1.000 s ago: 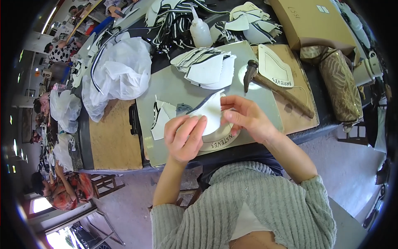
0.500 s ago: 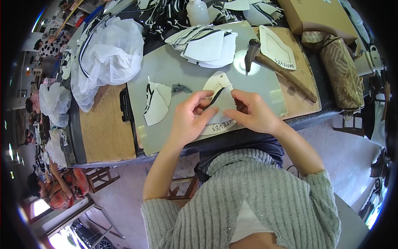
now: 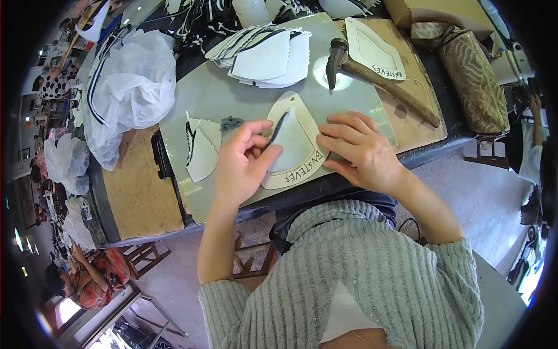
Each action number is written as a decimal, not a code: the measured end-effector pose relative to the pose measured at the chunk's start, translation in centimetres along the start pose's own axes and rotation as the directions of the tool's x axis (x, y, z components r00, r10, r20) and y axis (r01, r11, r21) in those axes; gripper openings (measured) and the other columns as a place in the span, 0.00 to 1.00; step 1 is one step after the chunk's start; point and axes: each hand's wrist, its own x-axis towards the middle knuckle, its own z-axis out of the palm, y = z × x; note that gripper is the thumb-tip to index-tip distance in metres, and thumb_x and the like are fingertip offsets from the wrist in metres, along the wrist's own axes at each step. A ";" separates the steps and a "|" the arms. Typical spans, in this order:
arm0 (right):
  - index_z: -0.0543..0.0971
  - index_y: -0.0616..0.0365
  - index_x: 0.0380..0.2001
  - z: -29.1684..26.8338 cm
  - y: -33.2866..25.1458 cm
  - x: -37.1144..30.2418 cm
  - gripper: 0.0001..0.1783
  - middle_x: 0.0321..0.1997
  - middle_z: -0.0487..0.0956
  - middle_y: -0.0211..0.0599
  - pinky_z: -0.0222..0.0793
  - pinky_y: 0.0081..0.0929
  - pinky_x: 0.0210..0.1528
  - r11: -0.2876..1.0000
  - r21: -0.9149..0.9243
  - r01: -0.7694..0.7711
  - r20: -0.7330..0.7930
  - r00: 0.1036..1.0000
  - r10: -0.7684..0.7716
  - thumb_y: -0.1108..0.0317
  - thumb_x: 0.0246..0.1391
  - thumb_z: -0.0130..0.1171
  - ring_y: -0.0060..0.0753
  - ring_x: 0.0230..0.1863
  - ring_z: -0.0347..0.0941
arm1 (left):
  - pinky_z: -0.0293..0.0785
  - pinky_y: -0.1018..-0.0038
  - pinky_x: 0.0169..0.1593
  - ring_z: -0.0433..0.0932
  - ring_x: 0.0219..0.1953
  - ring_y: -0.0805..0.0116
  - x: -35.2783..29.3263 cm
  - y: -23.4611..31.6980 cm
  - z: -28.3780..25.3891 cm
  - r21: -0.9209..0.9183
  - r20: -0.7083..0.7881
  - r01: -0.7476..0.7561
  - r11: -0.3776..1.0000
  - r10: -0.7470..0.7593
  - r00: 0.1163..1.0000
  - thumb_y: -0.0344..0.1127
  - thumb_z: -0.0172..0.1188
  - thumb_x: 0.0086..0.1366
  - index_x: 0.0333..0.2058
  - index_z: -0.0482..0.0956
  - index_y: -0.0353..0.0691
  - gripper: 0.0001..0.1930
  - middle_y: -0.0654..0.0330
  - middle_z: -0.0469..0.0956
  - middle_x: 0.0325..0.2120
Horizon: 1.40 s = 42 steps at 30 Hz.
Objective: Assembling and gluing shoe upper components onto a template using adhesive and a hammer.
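In front of me a cream curved template (image 3: 303, 114) with a cut-out middle lies flat on the grey-green board (image 3: 256, 107). Between the thumb and fingers of my left hand (image 3: 249, 160) is a thin black-edged piece (image 3: 280, 127), seen almost edge-on over the template's cut-out. My right hand (image 3: 361, 152) rests at the template's right edge, fingers stretched out and holding nothing. To the left lie white cut pieces (image 3: 203, 152) with black-trimmed edges, next to a small dark grey scrap (image 3: 231, 123). A stack of similar white pieces (image 3: 264, 61) sits farther back.
A wooden-handled hammer (image 3: 389, 90) and a second template (image 3: 372, 49) lie at the back right. Beyond them are a patterned roll (image 3: 474, 81) and a cardboard box (image 3: 439, 14). White plastic bags (image 3: 136, 75) stand left; a white bottle (image 3: 251, 11) is at the back.
My hands have moved apart, and my right hand has let go of the piece and come to the template's right edge. The template now shows almost whole. The view has shifted slightly.
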 end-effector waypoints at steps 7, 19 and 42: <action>0.78 0.56 0.44 0.0 -0.8 -0.6 0.24 0.50 0.77 0.36 0.64 0.47 0.61 0.998 -0.048 -0.026 0.003 1.000 0.026 0.69 0.40 0.70 0.45 0.57 0.71 | 0.62 0.82 0.26 0.63 0.20 0.82 0.1 0.7 0.7 0.150 0.022 -0.022 0.988 0.019 1.000 0.28 0.66 0.53 0.45 0.78 0.36 0.18 0.68 0.77 0.22; 0.77 0.55 0.40 0.3 -1.0 -0.4 0.19 0.47 0.76 0.32 0.64 0.43 0.60 0.994 -0.103 -0.029 -0.030 0.999 0.026 0.69 0.41 0.68 0.39 0.55 0.70 | 0.65 0.77 0.24 0.66 0.18 0.77 0.1 1.0 1.6 0.347 -0.042 -0.010 0.938 0.026 0.999 0.32 0.67 0.51 0.40 0.78 0.36 0.16 0.65 0.74 0.19; 0.77 0.55 0.38 0.5 -0.6 -0.3 0.20 0.46 0.76 0.32 0.64 0.41 0.59 0.997 -0.069 -0.021 -0.059 0.998 0.017 0.68 0.38 0.69 0.38 0.53 0.71 | 0.66 0.83 0.27 0.70 0.21 0.84 0.6 1.4 1.1 0.084 -0.028 0.109 0.991 -0.107 0.994 0.26 0.67 0.52 0.41 0.75 0.30 0.17 0.66 0.78 0.19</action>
